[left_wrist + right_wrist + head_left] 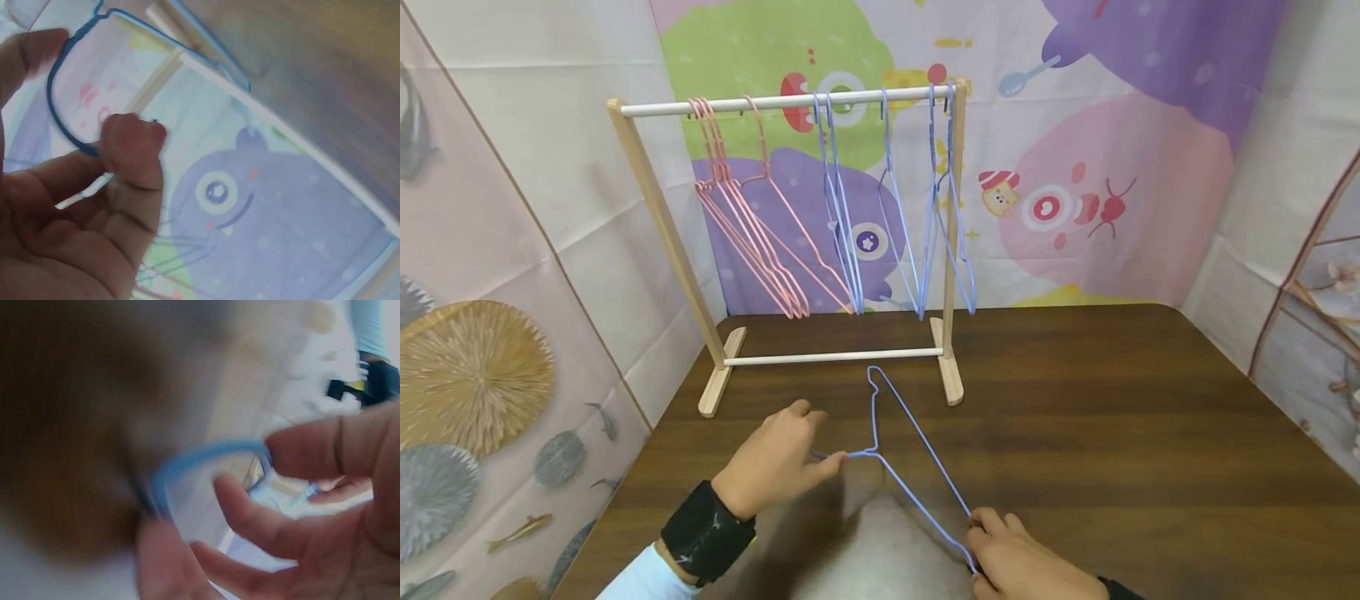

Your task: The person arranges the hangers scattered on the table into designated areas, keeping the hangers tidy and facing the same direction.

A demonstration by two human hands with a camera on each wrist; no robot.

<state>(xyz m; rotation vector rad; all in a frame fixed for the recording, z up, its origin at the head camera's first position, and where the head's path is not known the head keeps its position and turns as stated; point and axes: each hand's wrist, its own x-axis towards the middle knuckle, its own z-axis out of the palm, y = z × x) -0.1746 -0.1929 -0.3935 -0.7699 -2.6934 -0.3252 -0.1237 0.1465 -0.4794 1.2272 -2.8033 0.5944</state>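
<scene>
A blue wire hanger (871,452) is held above the brown table between both hands. My left hand (778,458) holds its hook, with the thumb on one side of the curve and fingertips at the hook's end; the hook (52,94) shows large in the left wrist view. At the opposite end, my right hand (1018,554) grips a rounded shoulder corner of the hanger. In the right wrist view that blue corner (209,453) passes between thumb and fingers, partly blurred.
A wooden rack (662,225) with a white top rail (662,107) stands behind the hands. Several pink hangers (760,242) hang at its left, several blue hangers (901,217) at its right. A white lower bar (835,357) joins the rack's feet on the table (1112,417).
</scene>
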